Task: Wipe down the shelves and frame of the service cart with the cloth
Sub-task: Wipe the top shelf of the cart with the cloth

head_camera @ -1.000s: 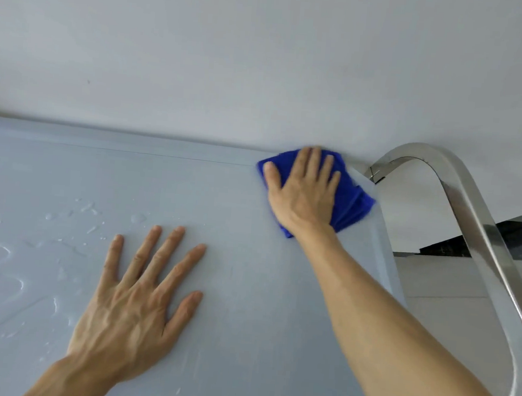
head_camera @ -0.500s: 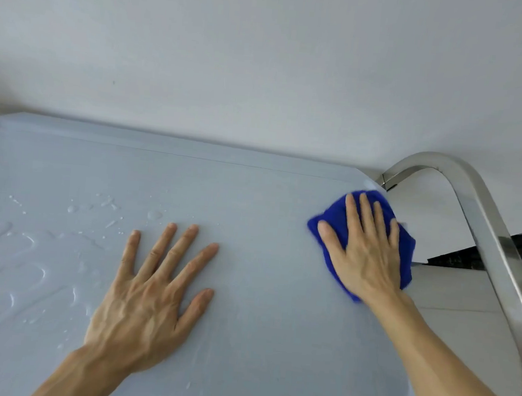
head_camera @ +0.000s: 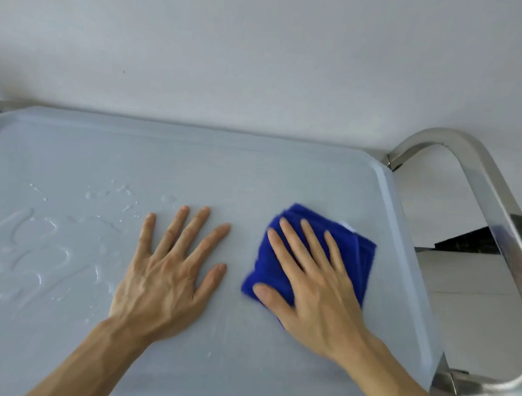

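Pale grey wall [head_camera: 264,57] rises just behind the cart's top shelf [head_camera: 255,172], a light grey tray-like surface with a raised rim. Water [head_camera: 31,248] lies in beads and streaks over the shelf's left part. On the right, a curved steel handle [head_camera: 484,196] loops beside the shelf edge. The left hand [head_camera: 165,281] lies flat on the shelf near its middle, palm down, fingers spread, holding nothing. The right hand [head_camera: 314,295] lies flat too, fingers extended, pressing a folded blue cloth [head_camera: 355,255] onto the shelf's right part, just beside the left hand and near the right rim. The cloth's edges look blurred.
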Demonstrator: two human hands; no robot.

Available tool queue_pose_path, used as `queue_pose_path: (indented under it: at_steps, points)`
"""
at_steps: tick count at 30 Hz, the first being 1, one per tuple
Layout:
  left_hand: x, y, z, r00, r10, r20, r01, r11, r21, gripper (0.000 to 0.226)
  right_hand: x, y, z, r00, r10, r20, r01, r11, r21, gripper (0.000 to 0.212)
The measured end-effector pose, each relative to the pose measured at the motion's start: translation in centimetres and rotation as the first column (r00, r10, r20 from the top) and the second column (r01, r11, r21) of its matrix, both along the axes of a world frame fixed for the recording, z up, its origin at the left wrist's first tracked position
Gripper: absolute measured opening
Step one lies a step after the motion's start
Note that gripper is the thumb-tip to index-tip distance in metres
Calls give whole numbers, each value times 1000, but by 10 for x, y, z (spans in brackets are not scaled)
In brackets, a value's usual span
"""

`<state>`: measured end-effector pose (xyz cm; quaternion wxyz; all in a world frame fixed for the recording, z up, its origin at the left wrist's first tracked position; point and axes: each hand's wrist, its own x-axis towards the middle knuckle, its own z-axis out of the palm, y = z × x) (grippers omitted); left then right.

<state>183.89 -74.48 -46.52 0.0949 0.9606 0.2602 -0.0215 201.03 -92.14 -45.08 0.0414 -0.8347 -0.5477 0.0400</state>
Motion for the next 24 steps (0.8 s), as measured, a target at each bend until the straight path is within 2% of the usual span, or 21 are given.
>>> queue_pose_path:
  at_steps: [2, 5, 9, 14, 19, 22, 24]
  points:
    - [-2, 1, -1, 1000, -9, 5, 9, 1000, -10, 61, -12, -50, -1, 1000, -18, 22, 19, 999, -50, 75]
    - [-1, 2, -2, 999, -5, 37, 7, 999, -45, 63, -18, -85, 9, 985, -172, 32, 175, 979, -107, 76]
    - [-7, 10, 6, 994, -42, 100, 56, 989, -137, 64, -23, -77, 13, 961, -272, 52, 277, 949, -149, 78]
    - [-49, 31, 24, 979, -94, 183, 109, 991, -78, 56, -24, -75, 14, 949, -309, 57, 314, 936, -158, 80]
    - [-109, 73, 26, 988, 14, 157, -17, 1000, 19, 65, -30, -67, 13, 912, -406, 59, 410, 904, -121, 84]
    - [-130, 87, 19, 986, 120, 115, -117, 993, -32, 67, -38, -52, 10, 869, -491, 66, 496, 862, -108, 89]
    - [-134, 85, 10, 988, 136, 70, -134, 990, -42, 70, -47, -34, 7, 812, -580, 70, 584, 807, -87, 90]
